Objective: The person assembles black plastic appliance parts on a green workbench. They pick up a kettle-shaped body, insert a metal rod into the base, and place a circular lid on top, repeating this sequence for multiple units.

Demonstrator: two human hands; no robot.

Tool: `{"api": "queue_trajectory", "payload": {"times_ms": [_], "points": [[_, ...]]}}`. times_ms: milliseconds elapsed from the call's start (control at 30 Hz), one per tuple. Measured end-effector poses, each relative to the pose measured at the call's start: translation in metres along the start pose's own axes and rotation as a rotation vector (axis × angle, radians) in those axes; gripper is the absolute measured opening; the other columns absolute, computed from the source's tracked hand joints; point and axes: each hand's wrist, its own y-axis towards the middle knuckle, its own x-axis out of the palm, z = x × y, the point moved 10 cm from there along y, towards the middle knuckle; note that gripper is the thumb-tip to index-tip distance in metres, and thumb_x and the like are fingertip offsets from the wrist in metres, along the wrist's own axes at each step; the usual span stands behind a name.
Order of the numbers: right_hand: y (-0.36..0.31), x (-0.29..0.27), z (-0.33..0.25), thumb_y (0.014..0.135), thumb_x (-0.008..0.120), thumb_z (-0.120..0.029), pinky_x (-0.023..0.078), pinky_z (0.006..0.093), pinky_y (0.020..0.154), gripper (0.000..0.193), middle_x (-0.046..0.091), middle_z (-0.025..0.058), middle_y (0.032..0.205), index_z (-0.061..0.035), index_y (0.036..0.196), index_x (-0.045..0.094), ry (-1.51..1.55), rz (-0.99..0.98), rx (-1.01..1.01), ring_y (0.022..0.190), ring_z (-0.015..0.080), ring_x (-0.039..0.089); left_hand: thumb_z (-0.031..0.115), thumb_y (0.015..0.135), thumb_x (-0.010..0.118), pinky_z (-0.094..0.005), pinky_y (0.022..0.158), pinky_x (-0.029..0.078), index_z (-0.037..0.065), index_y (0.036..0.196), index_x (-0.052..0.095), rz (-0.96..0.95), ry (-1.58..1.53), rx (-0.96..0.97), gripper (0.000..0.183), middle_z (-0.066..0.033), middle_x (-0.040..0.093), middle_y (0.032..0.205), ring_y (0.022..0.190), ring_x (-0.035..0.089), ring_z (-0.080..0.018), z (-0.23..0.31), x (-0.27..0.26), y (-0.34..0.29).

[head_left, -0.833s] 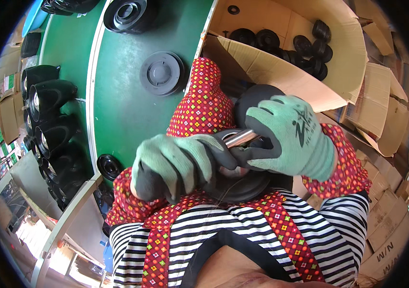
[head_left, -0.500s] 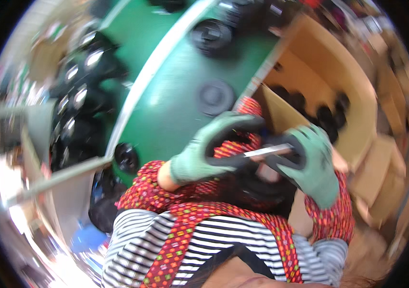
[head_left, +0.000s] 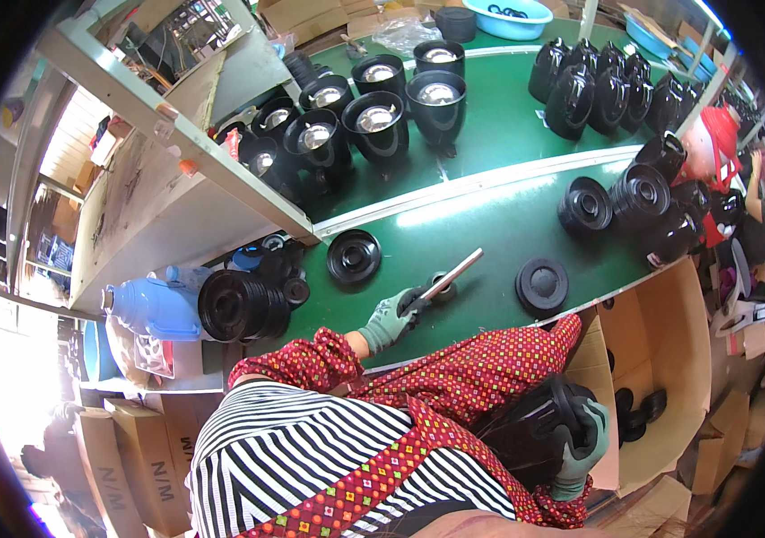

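My left hand (head_left: 389, 323), in a green glove with dark palm and fingers, is closed around a flat metal bar (head_left: 454, 273). The bar points up and away over the green tabletop. Just under it lies a small round grey piece (head_left: 442, 285), partly covered. In my lap a glossy black vessel (head_left: 526, 430) lies tilted. My right hand (head_left: 585, 448), gloved the same way, grips its ringed end. Some of those fingers are hidden. A black ringed disc (head_left: 353, 257) rests beyond my left hand, and a matte black disc (head_left: 543, 285) lies to its right.
An open cardboard box (head_left: 683, 359) with black round parts stands at my right. Stacked black lids (head_left: 239, 305) and a light-blue thermos (head_left: 154, 308) are at left. Black cups with silvery insides (head_left: 375, 121) stand beyond the white rail (head_left: 481, 190). A metal frame post (head_left: 194, 134) slants nearby.
My hands have moved apart: the left went out over the table with the metal bar, the right down to the vessel's end. The view has swung and sharpened.
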Motion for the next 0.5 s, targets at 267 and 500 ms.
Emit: {"api": "queue_trajectory", "payload": {"times_ms": [267,500], "points": [[0.061,-0.068,-0.017,0.106,0.064,-0.026,0.051,0.0376,0.1,0.033,0.068,0.0104,0.121,-0.0026,0.129,0.064,-0.32,0.439,-0.192,0.109,0.025,0.066,0.033,0.076,0.095,-0.0518,0.125,0.033,0.003,0.16,0.038,-0.189,0.047,0.601,0.106,-0.0234,0.037,0.164,0.153,0.035,-0.0412,0.165,0.003,-0.042],[0.134,0.116,0.041,0.107,0.058,-0.031,0.051,0.0414,0.11,0.044,0.066,0.0119,0.138,-0.0045,0.143,0.058,1.219,-0.019,0.45,0.128,0.0256,0.063,0.01,0.1,0.074,-0.0375,0.105,0.052,-0.001,0.135,0.055,-0.396,-0.555,0.439,0.042,-0.0193,0.054,0.148,0.125,0.063,-0.0201,0.206,-0.003,-0.024]]}}
